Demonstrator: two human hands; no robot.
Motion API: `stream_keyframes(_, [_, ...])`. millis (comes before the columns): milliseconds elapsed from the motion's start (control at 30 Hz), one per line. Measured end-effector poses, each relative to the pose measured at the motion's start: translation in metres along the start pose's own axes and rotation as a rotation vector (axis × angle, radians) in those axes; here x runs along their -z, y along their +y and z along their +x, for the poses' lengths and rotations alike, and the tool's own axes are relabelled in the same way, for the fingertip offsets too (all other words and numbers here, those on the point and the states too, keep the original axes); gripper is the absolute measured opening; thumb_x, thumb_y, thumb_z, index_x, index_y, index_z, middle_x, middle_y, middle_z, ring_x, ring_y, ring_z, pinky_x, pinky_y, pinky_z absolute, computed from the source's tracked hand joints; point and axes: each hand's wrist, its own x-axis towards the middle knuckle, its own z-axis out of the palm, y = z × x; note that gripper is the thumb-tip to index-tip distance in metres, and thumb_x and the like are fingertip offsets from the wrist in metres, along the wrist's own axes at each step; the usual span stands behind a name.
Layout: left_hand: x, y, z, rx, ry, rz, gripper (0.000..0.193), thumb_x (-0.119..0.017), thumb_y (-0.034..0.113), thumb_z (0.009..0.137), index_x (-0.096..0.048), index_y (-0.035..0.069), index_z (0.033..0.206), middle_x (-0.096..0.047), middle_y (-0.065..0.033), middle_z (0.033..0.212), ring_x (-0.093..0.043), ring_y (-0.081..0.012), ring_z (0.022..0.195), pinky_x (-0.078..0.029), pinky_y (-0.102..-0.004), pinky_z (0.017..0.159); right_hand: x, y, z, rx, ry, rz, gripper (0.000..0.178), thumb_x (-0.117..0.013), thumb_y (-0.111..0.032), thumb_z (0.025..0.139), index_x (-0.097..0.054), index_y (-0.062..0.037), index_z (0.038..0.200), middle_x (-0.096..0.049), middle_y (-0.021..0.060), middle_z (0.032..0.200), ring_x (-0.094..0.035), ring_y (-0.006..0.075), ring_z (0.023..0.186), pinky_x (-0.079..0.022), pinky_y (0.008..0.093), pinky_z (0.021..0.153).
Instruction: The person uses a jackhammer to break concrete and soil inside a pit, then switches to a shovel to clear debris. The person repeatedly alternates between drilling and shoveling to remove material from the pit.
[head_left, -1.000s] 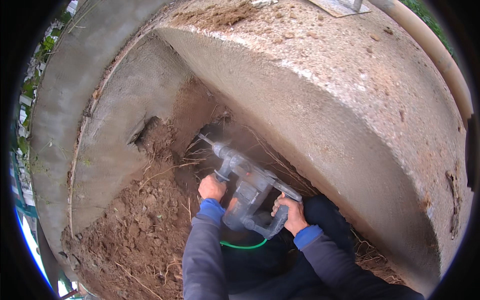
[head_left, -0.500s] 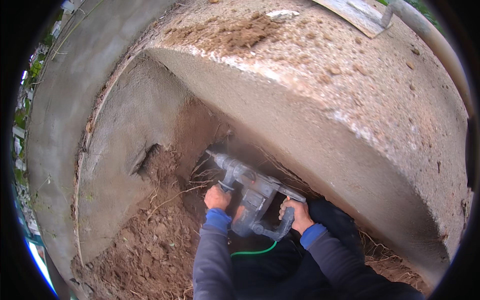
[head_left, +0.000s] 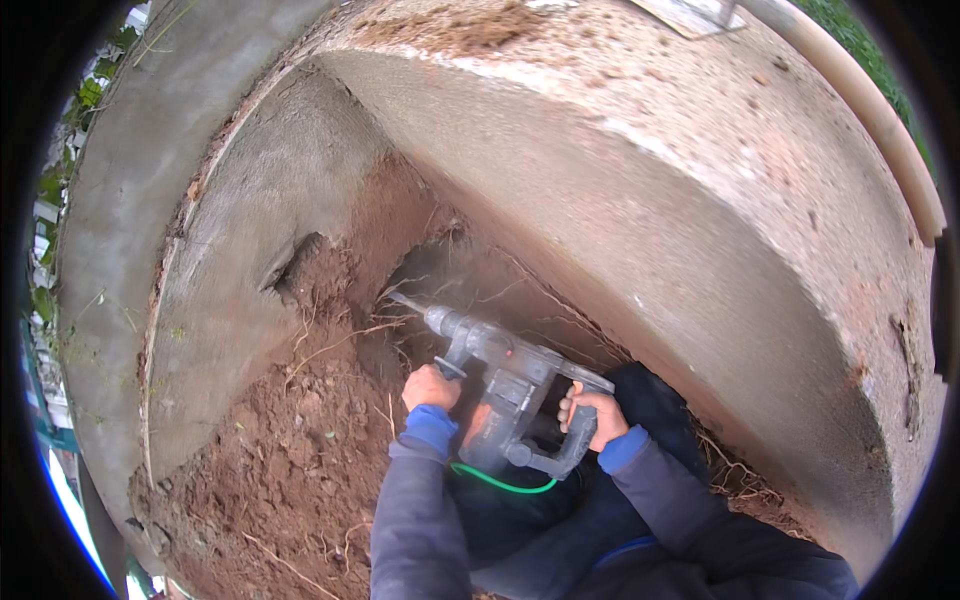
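Observation:
A grey demolition hammer (head_left: 511, 385) with a worn orange patch lies across in front of me, its chisel bit (head_left: 404, 300) pointing left toward the soil by the roots. My left hand (head_left: 431, 388) is closed round the side handle near the front of the tool. Round the rear handle, my right hand (head_left: 597, 414) is wrapped with fingers curled. A green cord (head_left: 503, 486) loops out from beneath the tool. Whether the bit's tip touches the earth I cannot tell.
Loose brown soil (head_left: 270, 470) heaps up at the left, with thin roots (head_left: 345, 345) sticking out. A concrete wall (head_left: 560, 200) slopes along the right, dirt scattered on its top. Another concrete wall (head_left: 260, 170) stands at the left. A pipe (head_left: 860, 95) runs at the upper right.
The demolition hammer's bit has swung to the left and sits more level. Both hands keep their grip. My view has shifted, so the walls appear higher.

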Motion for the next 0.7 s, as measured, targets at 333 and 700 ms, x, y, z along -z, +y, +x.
stream_keyframes(333, [-0.004, -0.009, 0.009, 0.046, 0.049, 0.033, 0.049, -0.078, 0.047, 0.077, -0.078, 0.006, 0.104, -0.075, -0.0173, 0.112, -0.071, -0.0333, 0.108, -0.056, -0.0416, 0.096, -0.028, 0.006, -0.002, 0.058, 0.031, -0.047, 0.016, -0.063, -0.01, 0.088, -0.06, -0.0102, 0.103, -0.064, 0.0085, 0.086, -0.065, 0.0247, 0.075, -0.055, 0.0423, 0.069])
stream_keyframes(700, [-0.004, 0.001, 0.02, 0.019, 0.09, -0.354, 0.047, -0.082, 0.045, 0.073, -0.078, 0.003, 0.093, -0.074, -0.0235, 0.094, -0.072, -0.0414, 0.094, -0.058, -0.0467, 0.085, -0.111, -0.053, -0.024, 0.29, 0.038, -0.397, 0.013, -0.065, -0.002, 0.082, -0.058, -0.0033, 0.092, -0.06, 0.0093, 0.071, -0.062, 0.0199, 0.058, -0.052, 0.0358, 0.052])
